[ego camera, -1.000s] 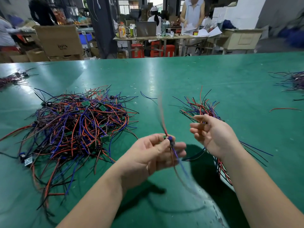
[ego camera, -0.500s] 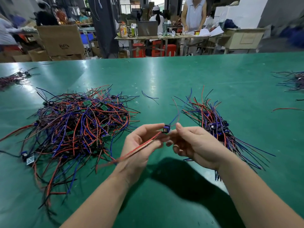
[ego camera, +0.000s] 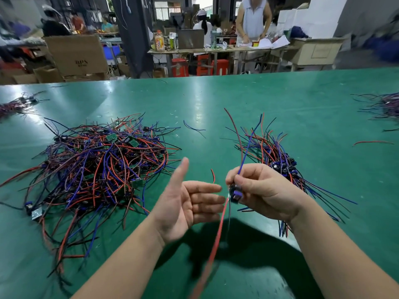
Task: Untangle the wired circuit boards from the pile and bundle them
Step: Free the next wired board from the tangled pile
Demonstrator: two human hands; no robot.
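A wide green table is taken up on its left by a large tangled pile of wired boards. A smaller, combed-out bundle is laid right of centre, partly hidden behind the right hand. The left hand is held open above the table, fingers straight, thumb raised, nothing in it. One wired circuit board is pinched in the curled right hand, in the air between pile and bundle, its blue lead pointing up, its red lead hanging down.
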